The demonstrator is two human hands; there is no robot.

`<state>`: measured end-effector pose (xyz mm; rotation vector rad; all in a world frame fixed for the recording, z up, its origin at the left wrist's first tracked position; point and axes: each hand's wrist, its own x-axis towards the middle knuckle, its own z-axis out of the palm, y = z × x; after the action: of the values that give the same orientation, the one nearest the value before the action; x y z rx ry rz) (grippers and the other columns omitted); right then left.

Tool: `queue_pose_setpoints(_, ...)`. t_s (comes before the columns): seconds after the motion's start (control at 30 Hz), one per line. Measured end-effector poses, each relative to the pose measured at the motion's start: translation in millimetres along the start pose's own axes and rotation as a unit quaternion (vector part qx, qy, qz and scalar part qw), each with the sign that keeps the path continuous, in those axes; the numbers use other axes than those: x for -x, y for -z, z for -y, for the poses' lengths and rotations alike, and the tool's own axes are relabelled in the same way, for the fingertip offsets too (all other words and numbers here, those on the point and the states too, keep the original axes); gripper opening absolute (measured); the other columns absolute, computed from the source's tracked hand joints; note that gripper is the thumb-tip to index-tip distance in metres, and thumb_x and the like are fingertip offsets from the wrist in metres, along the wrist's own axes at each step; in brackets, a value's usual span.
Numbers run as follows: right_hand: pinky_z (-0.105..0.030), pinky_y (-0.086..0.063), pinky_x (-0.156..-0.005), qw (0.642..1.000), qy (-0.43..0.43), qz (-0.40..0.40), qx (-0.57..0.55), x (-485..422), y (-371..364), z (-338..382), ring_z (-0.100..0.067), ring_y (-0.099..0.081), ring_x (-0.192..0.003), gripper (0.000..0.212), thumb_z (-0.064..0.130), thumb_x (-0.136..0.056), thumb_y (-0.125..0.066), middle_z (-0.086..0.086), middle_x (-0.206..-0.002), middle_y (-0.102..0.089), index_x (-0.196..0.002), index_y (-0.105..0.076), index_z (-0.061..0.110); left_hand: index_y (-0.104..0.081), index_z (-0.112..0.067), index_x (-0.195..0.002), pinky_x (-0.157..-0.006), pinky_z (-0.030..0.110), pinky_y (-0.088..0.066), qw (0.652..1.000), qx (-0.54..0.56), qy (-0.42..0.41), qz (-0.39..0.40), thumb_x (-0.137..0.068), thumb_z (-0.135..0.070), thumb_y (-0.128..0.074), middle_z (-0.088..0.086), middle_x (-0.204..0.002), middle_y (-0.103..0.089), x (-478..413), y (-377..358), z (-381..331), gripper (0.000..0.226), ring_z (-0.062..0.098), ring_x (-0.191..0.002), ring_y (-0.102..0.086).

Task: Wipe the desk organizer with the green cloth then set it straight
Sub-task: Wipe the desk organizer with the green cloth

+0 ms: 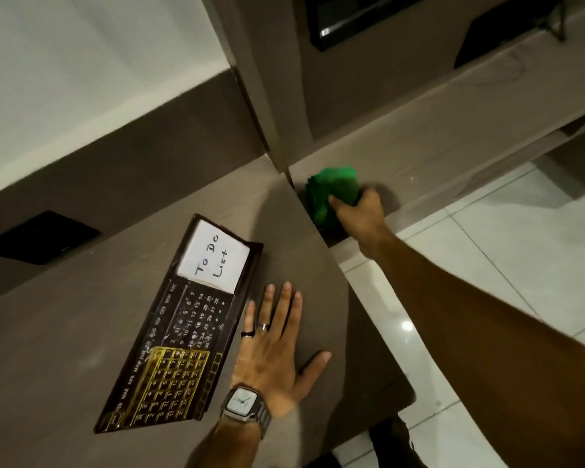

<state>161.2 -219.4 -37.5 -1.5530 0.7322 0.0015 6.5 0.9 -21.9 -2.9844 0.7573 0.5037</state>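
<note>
The desk organizer (186, 325) is a flat dark brown tray lying at a slant on the brown desk (65, 349). It carries a white "To Do List" pad at its far end, a printed calendar and a gold grid frame at its near end. My left hand (274, 359) rests flat on the desk just right of the organizer, fingers spread, not touching it. My right hand (358, 211) reaches out to a lower side surface and is closed on the bunched green cloth (331, 194).
A dark rectangular cutout (41, 238) sits in the desk at the left. Behind the cloth rises a brown cabinet panel (368, 96) with a black device (352, 18) on top. White tiled floor (487, 248) lies to the right.
</note>
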Motion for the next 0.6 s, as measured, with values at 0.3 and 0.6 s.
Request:
queue_pose_setpoints(0.3, -0.038, -0.058, -0.080, 0.984, 0.165, 0.056, -0.032, 128, 12, 51, -0.008, -0.062, -0.099, 0.043, 0.024, -0.083, -0.074, 0.024, -0.104, -0.059, -0.114, -0.047, 0.036, 0.002, -0.016, -0.149, -0.119, 0.046, -0.013, 0.997, 0.028, -0.020, -0.073, -0.085, -0.071, -0.025, 0.003, -0.161, 0.003, 24, 75, 9, 0.089, 0.019, -0.147, 0.006)
queue_pose_setpoints(0.6, -0.035, -0.041, -0.106, 0.966, 0.228, 0.104, 0.060, 249, -57, 22, -0.003, -0.044, -0.123, 0.072, -0.009, -0.080, -0.060, 0.008, -0.131, -0.049, -0.138, -0.040, 0.028, 0.015, -0.018, -0.147, -0.119, 0.047, -0.001, 0.994, 0.013, 0.050, -0.092, -0.071, -0.050, -0.047, 0.002, -0.160, 0.012, 95, 135, 102, 0.103, 0.023, -0.146, 0.014)
